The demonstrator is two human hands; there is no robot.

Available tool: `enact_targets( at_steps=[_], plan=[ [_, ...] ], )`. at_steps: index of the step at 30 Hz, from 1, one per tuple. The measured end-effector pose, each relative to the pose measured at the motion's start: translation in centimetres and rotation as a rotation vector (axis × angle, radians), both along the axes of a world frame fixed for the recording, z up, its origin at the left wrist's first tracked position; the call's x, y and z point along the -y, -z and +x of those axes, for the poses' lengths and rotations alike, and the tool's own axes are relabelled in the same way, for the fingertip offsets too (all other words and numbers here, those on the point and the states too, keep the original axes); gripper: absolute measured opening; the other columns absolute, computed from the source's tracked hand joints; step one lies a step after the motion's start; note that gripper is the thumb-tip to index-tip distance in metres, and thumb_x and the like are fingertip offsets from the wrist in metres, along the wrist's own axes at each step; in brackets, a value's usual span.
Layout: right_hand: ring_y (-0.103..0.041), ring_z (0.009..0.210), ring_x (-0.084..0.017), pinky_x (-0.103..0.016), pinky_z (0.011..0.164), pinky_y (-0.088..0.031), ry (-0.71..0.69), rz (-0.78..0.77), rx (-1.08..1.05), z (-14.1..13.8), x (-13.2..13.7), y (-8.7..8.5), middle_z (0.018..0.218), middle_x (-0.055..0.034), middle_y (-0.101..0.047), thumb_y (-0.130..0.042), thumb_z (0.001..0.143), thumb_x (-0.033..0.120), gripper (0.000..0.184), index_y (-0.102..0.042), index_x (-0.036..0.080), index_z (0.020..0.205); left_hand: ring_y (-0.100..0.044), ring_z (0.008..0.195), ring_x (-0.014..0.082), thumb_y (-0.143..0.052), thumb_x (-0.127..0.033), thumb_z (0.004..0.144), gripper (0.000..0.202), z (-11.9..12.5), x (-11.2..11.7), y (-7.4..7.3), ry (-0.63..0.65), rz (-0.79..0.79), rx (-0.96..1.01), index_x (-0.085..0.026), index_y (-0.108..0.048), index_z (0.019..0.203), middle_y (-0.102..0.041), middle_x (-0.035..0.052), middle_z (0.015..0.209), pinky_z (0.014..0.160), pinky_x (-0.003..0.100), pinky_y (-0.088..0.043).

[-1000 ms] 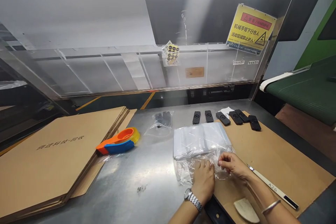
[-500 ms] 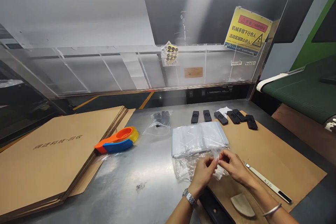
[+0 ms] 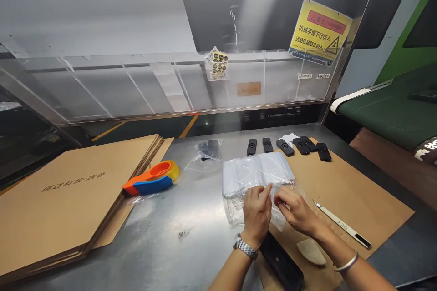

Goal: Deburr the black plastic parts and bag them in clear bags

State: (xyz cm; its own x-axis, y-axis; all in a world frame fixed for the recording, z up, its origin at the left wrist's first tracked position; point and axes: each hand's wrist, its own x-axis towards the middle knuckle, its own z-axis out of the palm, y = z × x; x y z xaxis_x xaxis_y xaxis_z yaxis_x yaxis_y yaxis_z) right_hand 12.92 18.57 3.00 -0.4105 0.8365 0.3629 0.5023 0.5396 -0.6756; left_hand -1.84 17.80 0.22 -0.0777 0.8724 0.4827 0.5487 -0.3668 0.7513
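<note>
Between my two hands a thin clear plastic bag (image 3: 279, 219) is held up, partly hidden by the fingers. My left hand (image 3: 256, 213), with a metal watch at the wrist, is closed on the bag's left side, its index finger pointing up. My right hand (image 3: 294, 209) pinches the right side with bent fingers. Just beyond them lies a stack of clear plastic bags (image 3: 257, 173) in loose wrapping. Below my left hand rests a long black case (image 3: 282, 261). A beige rounded piece (image 3: 311, 252) sits under my right forearm.
On the right, a craft knife (image 3: 341, 223) lies on a cardboard sheet (image 3: 368, 200). Several black devices (image 3: 266, 145) line the back. A bagged black item (image 3: 209, 150), a tape dispenser (image 3: 152, 179) and stacked cardboard (image 3: 68, 200) are leftward. A conveyor (image 3: 385, 104) stands at right.
My hands have moved slightly apart, the left one turning upright with its index finger raised. The view has shifted a little, showing more of the black case.
</note>
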Motion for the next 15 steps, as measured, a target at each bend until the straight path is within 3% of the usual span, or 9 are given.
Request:
enact_targets(
  at_steps=[3,7,12,15],
  plan=[
    [-0.053,0.078,-0.018,-0.03,0.071,-0.042,0.0,0.029,0.039,-0.1,0.2,0.4,0.079,-0.005,-0.057,-0.04,0.086,0.019,0.016,-0.055,0.02,0.08,-0.053,0.074,0.0192,-0.048,-0.018,0.084,0.021,-0.8,-0.4,0.0,0.002,0.039,-0.031,-0.024,-0.068,0.089,-0.06,0.0029,0.072,0.073,0.034,-0.041],
    [-0.056,0.081,-0.017,-0.029,0.073,-0.045,0.035,0.019,0.12,0.3,1.0,1.7,0.09,-0.0073,-0.06,-0.036,0.091,0.022,0.021,-0.054,0.018,0.102,-0.057,0.079,0.0199,-0.047,-0.024,0.086,0.02,-2.3,-1.2,0.5,-0.128,0.085,0.061,-0.02,-0.065,0.093,-0.065,0.0055,0.08,0.073,0.035,-0.046],
    [-0.059,0.084,-0.018,-0.032,0.081,-0.044,-0.026,-0.035,0.369,-0.2,1.7,4.2,0.085,-0.0047,-0.065,-0.039,0.092,0.03,0.025,-0.061,0.02,0.085,-0.063,0.084,0.0191,-0.045,-0.031,0.088,0.025,-4.0,-1.2,-0.1,-0.293,0.118,0.195,-0.016,-0.063,0.096,-0.068,0.0083,0.092,0.073,0.031,-0.05],
    [-0.055,0.103,-0.028,-0.044,0.091,-0.038,0.068,-0.053,0.494,-0.6,0.9,5.6,0.104,-0.0152,-0.063,-0.042,0.091,0.03,0.026,-0.062,0.014,0.095,-0.063,0.082,0.0186,-0.045,-0.032,0.088,0.026,-5.0,-0.3,-0.8,-0.357,0.15,0.182,-0.015,-0.063,0.097,-0.067,0.0086,0.092,0.072,0.03,-0.05]
  ],
)
